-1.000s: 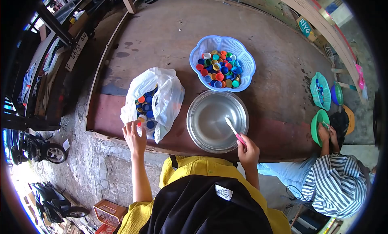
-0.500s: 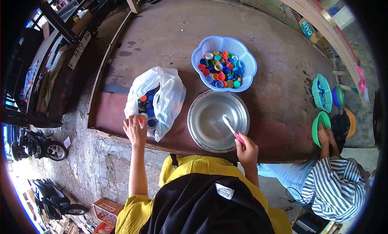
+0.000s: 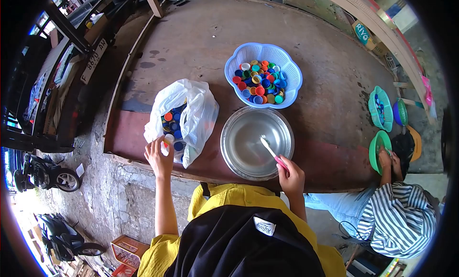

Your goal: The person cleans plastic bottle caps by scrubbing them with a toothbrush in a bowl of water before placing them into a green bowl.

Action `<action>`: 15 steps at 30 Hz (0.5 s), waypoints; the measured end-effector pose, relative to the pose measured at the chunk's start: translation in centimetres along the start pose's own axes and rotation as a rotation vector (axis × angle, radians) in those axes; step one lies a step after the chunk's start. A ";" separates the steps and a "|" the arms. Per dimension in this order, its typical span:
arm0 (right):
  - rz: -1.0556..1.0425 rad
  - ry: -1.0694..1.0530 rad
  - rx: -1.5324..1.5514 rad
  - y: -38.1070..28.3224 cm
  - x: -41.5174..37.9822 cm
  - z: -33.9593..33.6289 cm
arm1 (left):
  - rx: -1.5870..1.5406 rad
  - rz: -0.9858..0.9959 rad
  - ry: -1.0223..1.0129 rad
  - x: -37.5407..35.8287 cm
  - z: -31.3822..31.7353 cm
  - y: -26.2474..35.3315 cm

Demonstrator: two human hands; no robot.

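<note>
My right hand (image 3: 291, 177) grips the pink handle of a toothbrush (image 3: 273, 152). Its white head points into a round metal bowl (image 3: 229, 160), which appears to have clear water in it. At the near edge of a white plastic bag (image 3: 204, 109), my left hand (image 3: 159, 158) has its fingers closed around a white bottle cap (image 3: 168, 140). Inside the open bag lie many bottle caps (image 3: 175, 126), mostly blue with some orange. Beyond the bowl stands a blue plastic basket (image 3: 297, 86) with mixed-colour caps (image 3: 260, 81) in it.
A brown table (image 3: 191, 43) carries everything, with a raised edge on its left. At the right, a person in a striped shirt (image 3: 399, 219) has both hands at a green bowl (image 3: 374, 155). A turquoise basket (image 3: 371, 107) with caps stands behind that bowl.
The view has shifted slightly. My left hand stays at the bag with the white cap showing more plainly, and the toothbrush stays over the bowl. The other person's hands have moved a little.
</note>
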State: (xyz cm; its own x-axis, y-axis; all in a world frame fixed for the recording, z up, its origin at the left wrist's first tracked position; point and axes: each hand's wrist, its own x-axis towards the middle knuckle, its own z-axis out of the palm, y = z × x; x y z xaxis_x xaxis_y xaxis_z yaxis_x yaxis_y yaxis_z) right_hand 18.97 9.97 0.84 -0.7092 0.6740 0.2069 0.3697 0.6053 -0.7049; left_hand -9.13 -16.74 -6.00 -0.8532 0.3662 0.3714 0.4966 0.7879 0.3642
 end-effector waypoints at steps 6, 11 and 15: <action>0.009 0.096 -0.030 0.4 -0.4 -0.3 | -0.423 0.121 0.106 0.7 -2.5 6.0; 0.010 0.148 -0.065 0.6 -0.9 -1.4 | -0.748 0.380 -0.277 1.2 -1.7 14.1; 0.028 0.187 -0.056 1.1 -2.1 -2.0 | -0.805 0.528 -0.547 1.2 2.4 18.1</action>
State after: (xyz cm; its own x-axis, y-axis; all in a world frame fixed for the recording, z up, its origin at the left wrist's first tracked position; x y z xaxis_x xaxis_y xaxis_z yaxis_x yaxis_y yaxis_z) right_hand 21.99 10.05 0.99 -0.5758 0.7549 0.3140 0.4241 0.6041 -0.6747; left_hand -1.51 -0.86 -1.00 -0.3606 0.8870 0.2884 0.6080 -0.0109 0.7938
